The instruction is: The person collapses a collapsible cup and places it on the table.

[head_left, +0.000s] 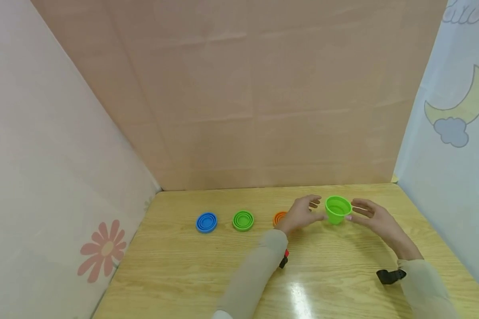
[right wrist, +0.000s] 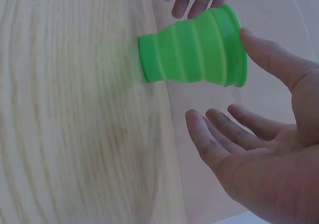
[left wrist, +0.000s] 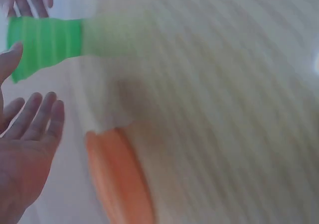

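A bright green collapsible cup, pulled out to full height with ribbed walls, is upright at the table's right rear. My left hand is beside it on the left, fingers spread and thumb pointing at the cup's side. On the other side my right hand faces it with relaxed fingers. In the right wrist view the thumb overlaps the rim of the cup, while the other fingers stand apart from its wall. The left wrist view shows the left hand with its palm turned up beside the cup.
A folded orange cup lies flat, partly hidden behind the left hand. Farther left are a folded green cup and a folded blue cup. A brown backdrop closes off the wooden table at the rear.
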Demonstrator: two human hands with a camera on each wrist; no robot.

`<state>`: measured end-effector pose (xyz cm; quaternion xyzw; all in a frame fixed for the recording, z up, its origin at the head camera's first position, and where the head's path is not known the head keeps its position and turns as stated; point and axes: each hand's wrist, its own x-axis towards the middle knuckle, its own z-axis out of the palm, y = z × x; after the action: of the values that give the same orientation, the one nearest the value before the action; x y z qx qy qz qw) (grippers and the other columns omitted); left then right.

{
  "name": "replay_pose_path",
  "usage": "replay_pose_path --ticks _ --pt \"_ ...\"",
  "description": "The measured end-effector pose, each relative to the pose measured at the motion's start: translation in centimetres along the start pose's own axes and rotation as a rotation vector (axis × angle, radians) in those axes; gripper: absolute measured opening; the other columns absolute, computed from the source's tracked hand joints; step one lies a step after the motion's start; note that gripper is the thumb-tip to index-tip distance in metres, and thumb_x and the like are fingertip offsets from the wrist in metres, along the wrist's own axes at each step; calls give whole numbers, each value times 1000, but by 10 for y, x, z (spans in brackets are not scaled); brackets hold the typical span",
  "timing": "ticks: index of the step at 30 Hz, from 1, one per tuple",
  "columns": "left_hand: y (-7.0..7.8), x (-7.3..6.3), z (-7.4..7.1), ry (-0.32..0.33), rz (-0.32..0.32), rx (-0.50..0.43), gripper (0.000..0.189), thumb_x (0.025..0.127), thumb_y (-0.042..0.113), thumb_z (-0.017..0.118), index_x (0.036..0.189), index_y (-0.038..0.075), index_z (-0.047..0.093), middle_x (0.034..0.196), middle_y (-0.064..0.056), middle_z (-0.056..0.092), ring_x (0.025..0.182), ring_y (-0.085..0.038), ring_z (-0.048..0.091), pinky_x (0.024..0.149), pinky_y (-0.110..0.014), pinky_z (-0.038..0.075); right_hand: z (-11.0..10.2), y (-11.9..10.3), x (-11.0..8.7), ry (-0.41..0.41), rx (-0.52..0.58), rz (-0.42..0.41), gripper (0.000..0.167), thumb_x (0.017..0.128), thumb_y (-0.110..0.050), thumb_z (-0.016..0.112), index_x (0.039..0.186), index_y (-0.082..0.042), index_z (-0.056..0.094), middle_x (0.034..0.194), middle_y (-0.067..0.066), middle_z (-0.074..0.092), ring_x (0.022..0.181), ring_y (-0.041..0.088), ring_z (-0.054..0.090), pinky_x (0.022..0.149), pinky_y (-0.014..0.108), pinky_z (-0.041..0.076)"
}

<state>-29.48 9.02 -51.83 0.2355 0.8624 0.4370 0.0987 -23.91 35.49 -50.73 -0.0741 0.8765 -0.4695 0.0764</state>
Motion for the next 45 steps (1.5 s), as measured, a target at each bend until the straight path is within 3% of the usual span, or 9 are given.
replay_pose_path --ticks 4,7,10,13,21,26,29,33,45 --pt "-1 5 12 -19 -25 -15 71 92 32 83 154 18 52 147 3 64 128 -14 65 99 -21 58 4 7 5 -18 42 -17 80 102 -33 71 161 3 31 163 33 36 132 16 60 90 16 55" --pt "0 8 17 -24 -26 -27 65 93 29 83 152 21 55 146 5 65 128 -13 66 100 -20 58 7 9 8 -14 60 -15 78 101 -33 72 159 3 35 161 33 40 122 -7 54 90 13 54" --pt "1 10 18 -15 -9 -33 58 94 27 81 148 21 59 143 6 67 127 -13 67 99 -20 59 10 7 10 -8 53 -1 79 101 -34 72 160 4 34 161 33 41 132 16 62 96 25 60" --pt "1 11 21 -2 -7 -43 54 94 26 82 144 21 63 140 9 69 124 -10 68 97 -18 59 12 7 10 -4 38 15 81 102 -35 71 160 5 33 160 34 41 143 50 49 101 40 62" --pt "2 8 25 22 -43 -83 51 93 27 83 141 22 65 129 10 73 116 -4 69 96 -19 59 20 7 9 2 77 27 79 101 -33 72 160 4 35 161 35 37 142 56 47 104 56 59" --pt "2 5 21 44 -44 -126 54 92 27 84 141 19 64 128 7 74 113 -4 70 90 -17 61 22 1 9 8 86 23 78 100 -34 74 159 1 38 161 33 40 139 44 57 100 45 63" --pt "2 1 15 55 -26 -158 55 92 27 84 142 18 63 130 6 74 115 -6 71 89 -16 60 23 -7 9 22 96 13 76 99 -34 75 158 0 41 160 31 43 126 13 67 99 41 64" --pt "0 -9 6 66 0 -205 55 92 25 83 142 17 63 132 6 72 116 -4 70 89 -13 60 28 -21 6 33 119 -4 73 98 -34 76 156 -1 44 158 29 47 107 -18 55 100 45 63" --pt "-11 -58 -23 55 39 -159 56 94 30 81 143 18 56 137 4 69 118 -1 66 92 -13 58 58 -48 -5 -21 179 -47 67 98 -33 76 152 -4 49 153 24 55 107 -19 59 100 49 63"
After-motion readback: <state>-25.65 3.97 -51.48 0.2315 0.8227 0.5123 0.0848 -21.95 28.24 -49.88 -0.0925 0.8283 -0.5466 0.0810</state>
